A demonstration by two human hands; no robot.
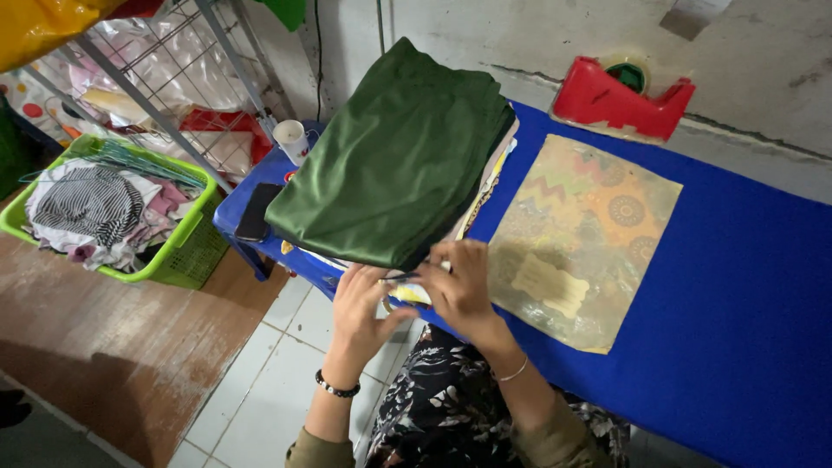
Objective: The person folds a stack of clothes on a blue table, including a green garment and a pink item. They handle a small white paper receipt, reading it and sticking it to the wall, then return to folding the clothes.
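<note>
A small thin dark object (400, 278) — too small to identify — is pinched between the fingers of the left hand (362, 310) and the right hand (462, 286), both closed on it. Just beyond the knuckles lies the folded dark green satin cloth (394, 156), judged soft, light and slippery — best taken by its folded edge. Right of the right hand lies a patterned plastic-wrapped packet (585, 230) on the blue table cover (737, 295).
</note>
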